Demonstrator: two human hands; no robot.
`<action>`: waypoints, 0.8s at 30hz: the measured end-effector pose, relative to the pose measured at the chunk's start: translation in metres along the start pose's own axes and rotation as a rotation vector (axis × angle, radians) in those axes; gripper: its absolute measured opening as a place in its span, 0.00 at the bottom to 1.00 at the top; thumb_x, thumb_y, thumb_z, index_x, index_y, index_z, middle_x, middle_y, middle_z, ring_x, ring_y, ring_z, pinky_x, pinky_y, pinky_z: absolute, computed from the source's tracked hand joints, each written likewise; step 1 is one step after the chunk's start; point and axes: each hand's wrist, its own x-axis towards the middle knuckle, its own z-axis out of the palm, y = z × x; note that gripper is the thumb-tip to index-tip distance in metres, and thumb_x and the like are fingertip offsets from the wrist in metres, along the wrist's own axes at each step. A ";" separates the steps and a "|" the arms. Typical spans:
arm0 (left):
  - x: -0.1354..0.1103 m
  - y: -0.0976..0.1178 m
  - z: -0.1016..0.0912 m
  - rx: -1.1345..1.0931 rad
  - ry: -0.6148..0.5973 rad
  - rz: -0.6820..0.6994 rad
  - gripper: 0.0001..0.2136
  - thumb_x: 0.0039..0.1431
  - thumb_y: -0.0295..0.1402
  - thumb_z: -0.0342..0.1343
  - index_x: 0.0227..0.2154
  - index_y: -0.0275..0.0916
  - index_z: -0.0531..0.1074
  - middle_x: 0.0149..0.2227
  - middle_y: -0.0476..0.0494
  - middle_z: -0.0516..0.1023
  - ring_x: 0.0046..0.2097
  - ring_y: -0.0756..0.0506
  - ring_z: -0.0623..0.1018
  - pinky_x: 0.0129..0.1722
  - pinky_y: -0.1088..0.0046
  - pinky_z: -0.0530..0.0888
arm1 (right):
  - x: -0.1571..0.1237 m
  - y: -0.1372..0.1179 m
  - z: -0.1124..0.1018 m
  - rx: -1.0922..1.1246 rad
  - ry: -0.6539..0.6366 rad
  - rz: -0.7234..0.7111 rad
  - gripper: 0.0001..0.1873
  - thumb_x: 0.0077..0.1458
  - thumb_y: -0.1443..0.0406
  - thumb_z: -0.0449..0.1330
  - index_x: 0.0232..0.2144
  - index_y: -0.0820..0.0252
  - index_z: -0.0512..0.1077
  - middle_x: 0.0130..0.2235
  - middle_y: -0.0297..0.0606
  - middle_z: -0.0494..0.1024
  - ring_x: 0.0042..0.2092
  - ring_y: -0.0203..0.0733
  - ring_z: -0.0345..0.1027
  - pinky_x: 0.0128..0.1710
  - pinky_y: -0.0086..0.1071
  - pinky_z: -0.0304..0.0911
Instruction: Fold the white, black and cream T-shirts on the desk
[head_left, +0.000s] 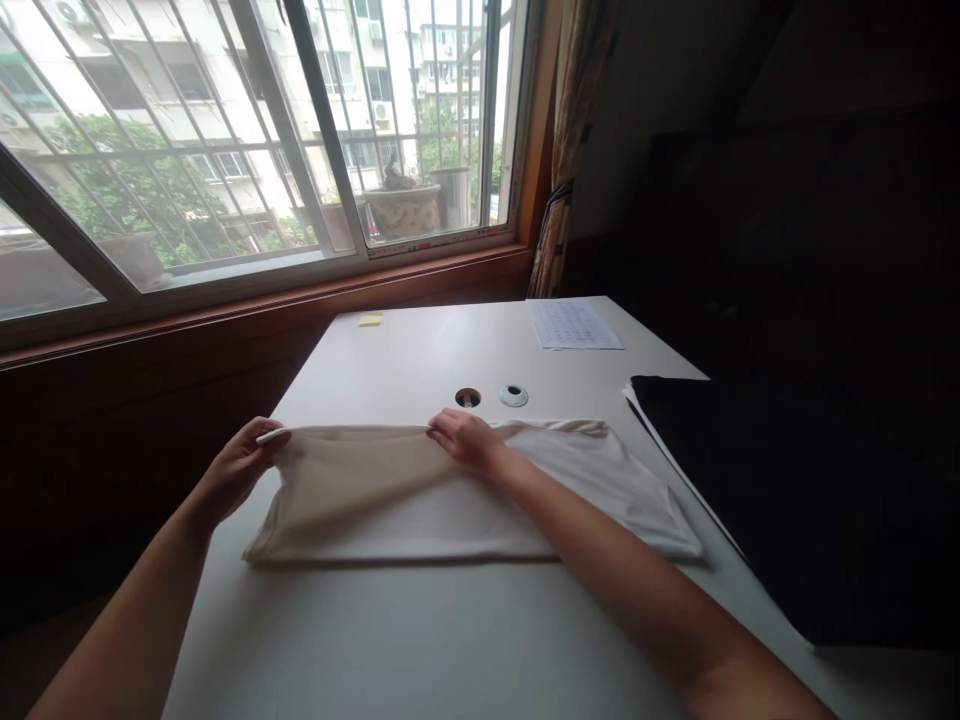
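A white cloth garment, folded into a long strip, lies across the white table. My left hand pinches its far left corner between thumb and fingers. Along the far edge, near the middle, my right hand grips the same fabric with closed fingertips. Between the two hands the far edge is pulled straight and slightly lifted, and the left part of the cloth sags in shadow. The right part lies wrinkled on the tabletop. Whether the garment is a shirt, I cannot tell.
Beyond the cloth are a round cable hole and a ring-shaped cover. Printed papers and a yellow sticky note lie at the far edge. Dark cloth covers the right side. A barred window stands behind.
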 end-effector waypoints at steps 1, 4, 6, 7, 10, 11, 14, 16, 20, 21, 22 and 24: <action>-0.007 0.006 -0.002 -0.062 -0.001 -0.029 0.18 0.54 0.48 0.67 0.35 0.41 0.71 0.27 0.52 0.72 0.30 0.49 0.72 0.29 0.74 0.70 | 0.000 0.000 -0.004 0.040 0.006 -0.025 0.07 0.68 0.64 0.58 0.42 0.59 0.76 0.43 0.40 0.80 0.43 0.40 0.73 0.44 0.31 0.63; -0.026 0.023 -0.010 -0.107 -0.043 -0.121 0.18 0.53 0.48 0.67 0.36 0.41 0.72 0.26 0.51 0.72 0.27 0.49 0.71 0.25 0.74 0.68 | -0.001 0.001 -0.015 0.148 0.007 -0.086 0.09 0.67 0.61 0.59 0.44 0.59 0.76 0.43 0.41 0.82 0.42 0.41 0.75 0.44 0.31 0.64; -0.033 0.029 -0.014 -0.044 -0.057 -0.173 0.19 0.53 0.49 0.66 0.39 0.40 0.74 0.27 0.49 0.74 0.27 0.48 0.72 0.23 0.74 0.69 | 0.000 0.002 -0.019 0.187 -0.021 -0.087 0.11 0.67 0.59 0.59 0.45 0.59 0.76 0.43 0.41 0.82 0.41 0.41 0.75 0.43 0.31 0.65; -0.033 0.031 -0.015 -0.011 -0.059 -0.181 0.21 0.53 0.50 0.66 0.41 0.40 0.75 0.28 0.48 0.75 0.28 0.46 0.73 0.24 0.73 0.70 | 0.001 0.003 -0.019 0.193 -0.038 -0.077 0.11 0.67 0.59 0.59 0.45 0.59 0.77 0.42 0.40 0.83 0.41 0.41 0.76 0.43 0.31 0.65; -0.020 0.026 -0.013 0.055 -0.057 -0.131 0.23 0.52 0.51 0.67 0.43 0.39 0.76 0.34 0.45 0.79 0.35 0.43 0.77 0.31 0.71 0.74 | 0.005 0.006 -0.014 0.163 -0.075 -0.007 0.11 0.67 0.61 0.59 0.46 0.58 0.77 0.42 0.40 0.83 0.42 0.41 0.76 0.43 0.31 0.64; -0.012 0.022 -0.011 0.073 -0.055 -0.113 0.23 0.51 0.51 0.67 0.42 0.39 0.76 0.35 0.45 0.80 0.36 0.43 0.77 0.34 0.71 0.74 | 0.006 0.007 -0.011 0.140 -0.085 0.034 0.11 0.67 0.61 0.59 0.47 0.57 0.77 0.43 0.40 0.83 0.42 0.42 0.76 0.43 0.31 0.64; 0.016 0.002 -0.005 0.132 -0.026 -0.128 0.25 0.47 0.52 0.69 0.40 0.38 0.76 0.35 0.45 0.80 0.36 0.44 0.78 0.34 0.71 0.73 | 0.012 0.009 0.000 0.057 -0.127 0.173 0.14 0.67 0.61 0.58 0.52 0.55 0.76 0.47 0.40 0.82 0.45 0.44 0.76 0.45 0.33 0.64; 0.033 -0.014 -0.001 0.173 -0.005 -0.184 0.27 0.44 0.53 0.68 0.39 0.36 0.75 0.34 0.44 0.79 0.35 0.44 0.78 0.33 0.71 0.73 | 0.016 0.010 0.006 0.020 -0.142 0.237 0.15 0.67 0.60 0.58 0.54 0.54 0.74 0.49 0.41 0.81 0.48 0.45 0.75 0.47 0.34 0.64; 0.054 -0.038 0.006 0.294 0.051 -0.280 0.29 0.42 0.52 0.67 0.42 0.36 0.74 0.33 0.45 0.78 0.33 0.45 0.77 0.30 0.72 0.71 | 0.023 0.010 0.013 -0.006 -0.138 0.295 0.18 0.66 0.61 0.59 0.57 0.53 0.71 0.48 0.41 0.81 0.46 0.46 0.75 0.44 0.34 0.64; 0.056 -0.041 0.008 0.313 0.067 -0.291 0.30 0.41 0.52 0.67 0.43 0.36 0.74 0.33 0.45 0.77 0.33 0.44 0.77 0.30 0.72 0.71 | 0.024 0.010 0.014 -0.010 -0.139 0.303 0.19 0.65 0.61 0.59 0.57 0.53 0.71 0.48 0.40 0.81 0.46 0.46 0.75 0.43 0.34 0.64; 0.057 -0.043 0.009 0.323 0.077 -0.298 0.31 0.42 0.52 0.66 0.45 0.36 0.73 0.34 0.44 0.77 0.33 0.44 0.77 0.30 0.72 0.71 | 0.024 0.011 0.014 -0.014 -0.140 0.308 0.19 0.65 0.61 0.59 0.57 0.52 0.71 0.48 0.40 0.81 0.45 0.46 0.75 0.43 0.34 0.64; 0.056 -0.044 0.009 0.323 0.084 -0.308 0.33 0.44 0.54 0.65 0.49 0.37 0.72 0.36 0.43 0.77 0.34 0.44 0.77 0.31 0.71 0.71 | 0.024 0.011 0.015 -0.023 -0.144 0.313 0.19 0.65 0.61 0.59 0.58 0.52 0.71 0.48 0.40 0.81 0.46 0.46 0.75 0.43 0.34 0.64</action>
